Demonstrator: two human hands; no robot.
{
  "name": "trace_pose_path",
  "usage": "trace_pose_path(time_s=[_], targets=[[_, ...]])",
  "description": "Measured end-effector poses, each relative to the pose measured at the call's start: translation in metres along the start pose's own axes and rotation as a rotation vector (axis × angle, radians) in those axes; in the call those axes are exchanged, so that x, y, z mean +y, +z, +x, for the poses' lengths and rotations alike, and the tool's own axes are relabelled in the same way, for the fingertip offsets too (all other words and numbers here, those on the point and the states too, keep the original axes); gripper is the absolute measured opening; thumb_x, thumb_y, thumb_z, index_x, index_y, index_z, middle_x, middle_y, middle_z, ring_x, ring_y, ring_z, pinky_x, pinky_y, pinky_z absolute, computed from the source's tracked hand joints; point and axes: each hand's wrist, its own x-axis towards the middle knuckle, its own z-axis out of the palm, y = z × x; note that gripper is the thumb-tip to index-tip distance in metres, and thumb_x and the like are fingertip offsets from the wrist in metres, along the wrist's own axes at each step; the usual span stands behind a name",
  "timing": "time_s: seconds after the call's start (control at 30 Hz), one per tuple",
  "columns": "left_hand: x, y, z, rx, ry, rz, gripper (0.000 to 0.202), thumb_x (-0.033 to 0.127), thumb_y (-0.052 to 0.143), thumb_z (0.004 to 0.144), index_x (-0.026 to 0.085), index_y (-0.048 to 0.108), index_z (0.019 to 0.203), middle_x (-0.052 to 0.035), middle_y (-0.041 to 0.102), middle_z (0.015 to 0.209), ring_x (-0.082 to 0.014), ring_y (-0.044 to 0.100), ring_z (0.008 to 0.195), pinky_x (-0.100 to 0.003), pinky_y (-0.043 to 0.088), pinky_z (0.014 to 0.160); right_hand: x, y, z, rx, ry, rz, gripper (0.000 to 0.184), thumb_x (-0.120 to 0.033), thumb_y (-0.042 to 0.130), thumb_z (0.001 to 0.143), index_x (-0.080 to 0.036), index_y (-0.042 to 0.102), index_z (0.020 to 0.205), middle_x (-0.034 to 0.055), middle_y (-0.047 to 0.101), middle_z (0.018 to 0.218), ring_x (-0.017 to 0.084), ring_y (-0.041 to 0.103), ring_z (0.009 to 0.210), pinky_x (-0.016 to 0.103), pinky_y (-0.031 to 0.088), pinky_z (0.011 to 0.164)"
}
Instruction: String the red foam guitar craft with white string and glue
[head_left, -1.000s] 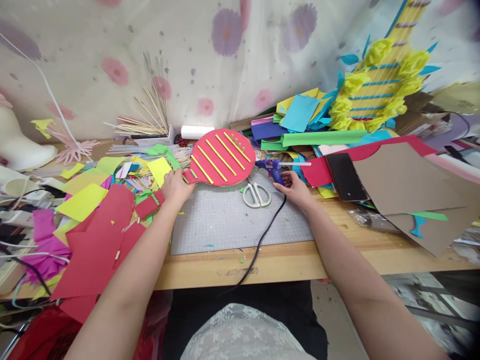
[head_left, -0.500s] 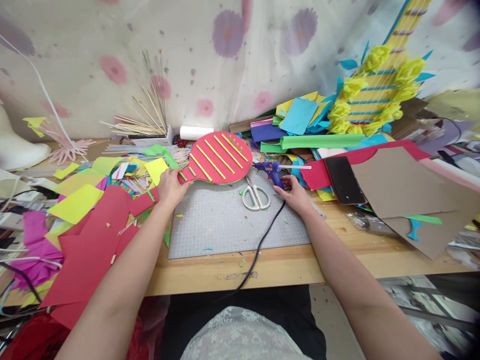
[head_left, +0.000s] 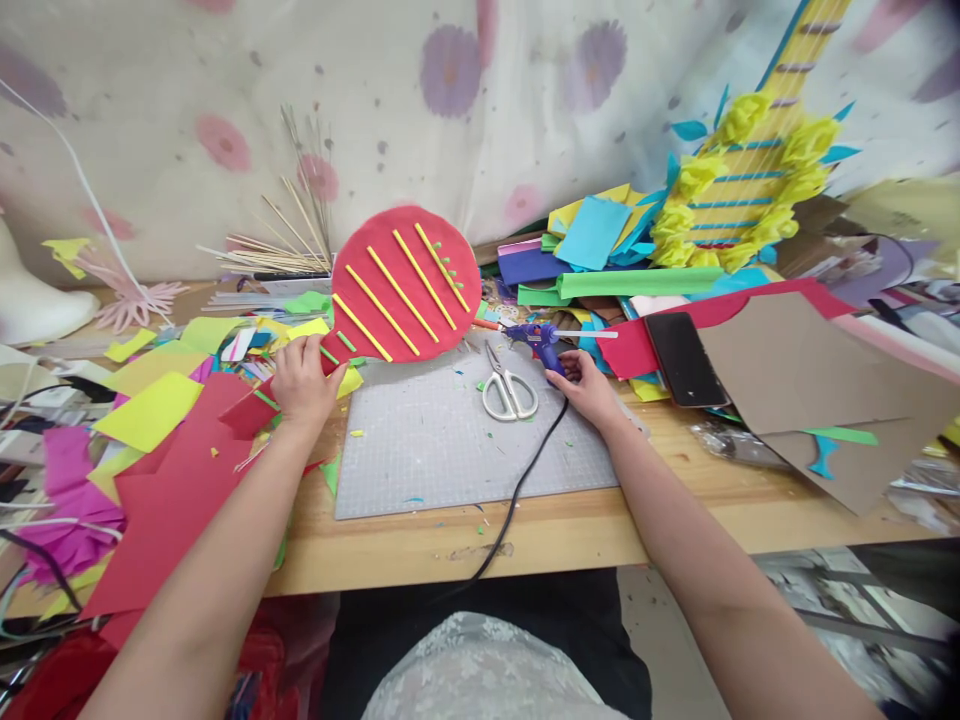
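One red cutout (head_left: 409,280) projects from left fingers (head_left: 298,352).

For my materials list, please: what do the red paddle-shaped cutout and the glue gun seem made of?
Red paddle-shaped cutout: matte, perhaps felt or foam sheet, its flat face showing no gloss.
Glue gun: probably smooth plastic, judging by its moulded-looking purple body.

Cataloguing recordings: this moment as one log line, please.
left hand holds red cutout | right hand grips purple glue gun | scissors lie on gray mat

Gray mat (head_left: 431,440) on wooden table (head_left: 690,500)
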Motion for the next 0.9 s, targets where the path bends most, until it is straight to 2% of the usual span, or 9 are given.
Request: trace_pose_path(time_s=[0.2, 0.37, 0.47, 0.57, 0.73, 0.83, 0.9], targets=[[-0.005, -0.001, 0.008, -0.097, -0.053, 0.033, 0.049, 0.048, 0.051, 0.078, 0.022, 0.053, 0.119, -0.0119, 0.053, 0.116, -0.0304, 0.046, 0.113, -0.041, 0.039, 0.093, 0.001, 0.001, 0.000, -0.004, -0.006, 0.017, 0.049, -0.060, 0.061, 0.068, -0.022, 0.049, 0.097, 0.0070, 0.062, 0.090, 0.021, 0.059, 0.083, 0.040, 0.050, 0.077], [-0.009, -0.014, 0.020, -0.238, -0.105, -0.026, 0.053, 0.057, 0.052, 0.074, 0.021, 0.060, 0.111, -0.0103, 0.058, 0.113, -0.0283, 0.053, 0.106, -0.039, 0.044, 0.089, 0.002, 0.000, 0.000, -0.009, -0.009, 0.018, 0.047, -0.058, 0.062, 0.068, -0.022, 0.049, 0.096, 0.0067, 0.062, 0.090, 0.021, 0.059, 0.081, 0.040, 0.050, 0.077], [-0.022, -0.023, 0.028, -0.393, -0.097, -0.103, 0.058, 0.058, 0.056, 0.069, 0.017, 0.060, 0.112, -0.0096, 0.059, 0.115, -0.0254, 0.057, 0.099, -0.036, 0.045, 0.085, 0.002, -0.001, 0.000, -0.024, -0.017, 0.020, 0.044, -0.054, 0.062, 0.070, -0.022, 0.048, 0.096, 0.0067, 0.062, 0.090, 0.021, 0.059, 0.082, 0.040, 0.050, 0.078], [-0.044, -0.025, 0.034, -0.554, 0.019, -0.130, 0.059, 0.055, 0.062, 0.064, 0.019, 0.061, 0.110, -0.0075, 0.061, 0.116, -0.0238, 0.057, 0.100, -0.032, 0.045, 0.085, 0.001, -0.001, 0.000, -0.036, -0.022, 0.011, 0.041, -0.051, 0.062, 0.071, -0.022, 0.048, 0.096, 0.0063, 0.062, 0.090, 0.021, 0.059, 0.084, 0.039, 0.049, 0.080], [-0.074, -0.016, 0.041, -0.613, 0.086, -0.216, 0.063, 0.051, 0.063, 0.061, 0.017, 0.060, 0.114, -0.0096, 0.060, 0.118, -0.0237, 0.055, 0.106, -0.032, 0.042, 0.093, 0.003, 0.000, 0.001, -0.041, -0.012, 0.023, 0.043, -0.051, 0.062, 0.070, -0.022, 0.047, 0.097, 0.0065, 0.061, 0.091, 0.020, 0.058, 0.080, 0.039, 0.049, 0.077], [-0.076, -0.013, 0.045, -0.607, 0.150, -0.197, 0.067, 0.047, 0.059, 0.063, 0.013, 0.055, 0.121, -0.0123, 0.057, 0.122, -0.0242, 0.050, 0.114, -0.033, 0.038, 0.100, 0.003, 0.001, 0.001, -0.039, -0.008, 0.022, 0.042, -0.050, 0.062, 0.070, -0.022, 0.047, 0.097, 0.0070, 0.061, 0.093, 0.020, 0.058, 0.080, 0.039, 0.049, 0.077], [-0.070, -0.014, 0.047, -0.587, 0.198, -0.175, 0.067, 0.040, 0.057, 0.065, 0.013, 0.052, 0.126, -0.0127, 0.053, 0.129, -0.0243, 0.046, 0.121, -0.035, 0.033, 0.105, 0.002, 0.001, 0.001, -0.038, -0.018, 0.020, 0.040, -0.049, 0.061, 0.070, -0.022, 0.047, 0.095, 0.0069, 0.062, 0.093, 0.019, 0.058, 0.080, 0.037, 0.048, 0.076]])
